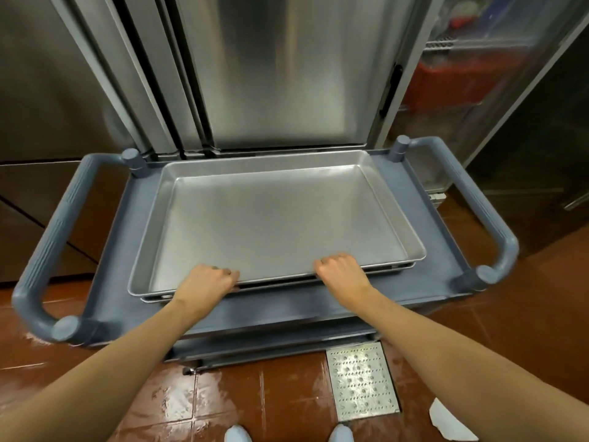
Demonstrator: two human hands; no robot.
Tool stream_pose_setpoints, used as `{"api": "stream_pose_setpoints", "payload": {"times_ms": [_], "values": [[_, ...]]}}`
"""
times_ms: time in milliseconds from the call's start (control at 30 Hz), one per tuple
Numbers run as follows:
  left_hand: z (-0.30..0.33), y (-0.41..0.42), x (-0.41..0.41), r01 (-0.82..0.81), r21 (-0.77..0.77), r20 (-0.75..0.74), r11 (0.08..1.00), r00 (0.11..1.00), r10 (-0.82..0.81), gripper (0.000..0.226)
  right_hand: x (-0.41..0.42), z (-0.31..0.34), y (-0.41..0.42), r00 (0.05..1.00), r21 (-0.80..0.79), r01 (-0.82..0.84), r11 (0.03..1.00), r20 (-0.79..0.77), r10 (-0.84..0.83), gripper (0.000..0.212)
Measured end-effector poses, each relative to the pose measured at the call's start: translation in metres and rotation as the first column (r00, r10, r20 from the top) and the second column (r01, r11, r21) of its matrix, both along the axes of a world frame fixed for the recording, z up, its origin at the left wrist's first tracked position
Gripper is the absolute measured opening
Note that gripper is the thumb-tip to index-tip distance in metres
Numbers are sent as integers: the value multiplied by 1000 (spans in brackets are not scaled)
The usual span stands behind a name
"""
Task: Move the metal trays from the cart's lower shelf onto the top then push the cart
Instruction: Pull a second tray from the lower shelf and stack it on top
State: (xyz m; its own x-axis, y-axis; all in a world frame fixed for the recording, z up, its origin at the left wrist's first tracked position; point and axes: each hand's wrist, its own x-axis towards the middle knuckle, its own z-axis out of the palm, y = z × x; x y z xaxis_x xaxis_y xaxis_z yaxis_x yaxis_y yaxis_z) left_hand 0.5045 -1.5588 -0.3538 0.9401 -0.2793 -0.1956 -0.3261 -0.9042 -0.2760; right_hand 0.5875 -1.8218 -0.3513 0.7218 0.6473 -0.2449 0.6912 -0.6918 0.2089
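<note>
1. Metal trays [271,215] sit stacked on the cart [424,282] top; lower trays mostly hidden.
2. Left hand [207,283] and right hand [342,272] clench the near rim.
3. Wet red floor tiles [287,393]; steel doors [280,68] behind.

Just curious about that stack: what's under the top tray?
Under the top tray at least one more tray's rim peeks out, resting on the cart. How many trays are stacked below is hidden. Both hands grip the near edge.

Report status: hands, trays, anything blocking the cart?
Left hand and right hand both gripping near rim of top tray. Tray stack sits on cart top. Steel cabinet door directly beyond cart.
</note>
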Motion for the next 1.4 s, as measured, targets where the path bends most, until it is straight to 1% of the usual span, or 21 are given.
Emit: {"api": "stream_pose_setpoints", "payload": {"times_ms": [33, 100, 133, 233, 333, 500, 533, 600, 667, 700, 767, 800, 833, 867, 933, 1000, 1067, 1133, 1233, 1333, 1400], "values": [[-4, 2, -1, 46, -34, 40, 998, 998, -45, 22, 2, -4, 0, 1000, -8, 0, 1000, -14, 0, 27], [-15, 10, -1, 106, -125, 122, 987, 988, -90, 35, 8, -11, -3, 999, 6, -13, 1000, -32, 14, 16], [-18, 12, 1, 92, -158, 114, 983, 991, -74, 37, 11, -14, -3, 999, 30, -12, 999, -47, 14, 14], [-34, 15, 4, 14, -176, 100, 984, 995, 4, 40, 19, -23, -4, 991, 59, 43, 997, -129, -35, 30], [-44, 17, 3, -55, -265, 116, 963, 989, 88, 41, 18, -32, -5, 983, 107, 91, 990, -171, -72, 29], [-49, 16, -5, -119, -393, 99, 912, 980, 170, 39, 6, -41, -5, 992, 192, 88, 978, -104, -69, 31], [-49, 13, -9, -100, -418, 130, 903, 977, 169, 40, 4, -42, -7, 993, 211, 91, 973, -92, -73, 31], [-56, 4, -24, -9, -480, 258, 877, 954, 151, 46, -2, -43, -9, 995, 292, 87, 953, -65, -70, 29], [-63, -10, -39, 136, -538, 372, 832, 924, 90, 45, -16, -49, -13, 1000, 472, 16, 881, 6, -21, 20], [-69, -18, -48, 213, -547, 392, 810, 920, 23, 41, -28, -54, -12, 998, 557, -47, 829, 56, 19, 19], [-91, -33, -66, 332, -531, 340, 780, 926, -163, 34, -56, -70, -8, 975, 646, -219, 731, 121, 185, 17], [-102, -40, -75, 361, -524, 278, 771, 929, -246, 32, -71, -80, -6, 953, 654, -288, 700, 122, 278, 17], [-115, -46, -85, 364, -523, 203, 771, 931, -303, 31, -85, -92, -3, 931, 640, -328, 695, 95, 351, 17], [-130, -50, -93, 352, -523, 133, 776, 933, -334, 30, -98, -107, -1, 915, 609, -340, 716, 40, 401, 16], [-159, -52, -105, 296, -514, 1, 805, 939, -345, 25, -119, -140, 3, 893, 510, -316, 800, -125, 433, 17], [-192, -49, -109, 203, -499, -108, 843, 950, -293, 13, -132, -178, 3, 882, 387, -250, 887, -287, 374, 20], [-230, -44, -111, 16, -487, -273, 873, 947, -170, 25, -133, -217, 0, 888, 281, -158, 947, -379, 261, 24], [-268, -41, -111, -165, -501, -373, 850, 927, -40, 35, -128, -253, -4, 886, 210, -23, 977, -449, 117, 30], [-313, -38, -108, -356, -541, -430, 762, 896, 113, 34, -117, -304, -9, 856, 190, 161, 968, -515, -42, 34], [-353, -39, -109, -434, -549, -449, 714, 874, 186, 29, -110, -351, -13, 824, 173, 261, 950, -553, -125, 34], [-379, -42, -110, -461, -536, -475, 707, 857, 199, 29, -107, -378, -16, 815, 151, 273, 950, -562, -145, 33]]}}
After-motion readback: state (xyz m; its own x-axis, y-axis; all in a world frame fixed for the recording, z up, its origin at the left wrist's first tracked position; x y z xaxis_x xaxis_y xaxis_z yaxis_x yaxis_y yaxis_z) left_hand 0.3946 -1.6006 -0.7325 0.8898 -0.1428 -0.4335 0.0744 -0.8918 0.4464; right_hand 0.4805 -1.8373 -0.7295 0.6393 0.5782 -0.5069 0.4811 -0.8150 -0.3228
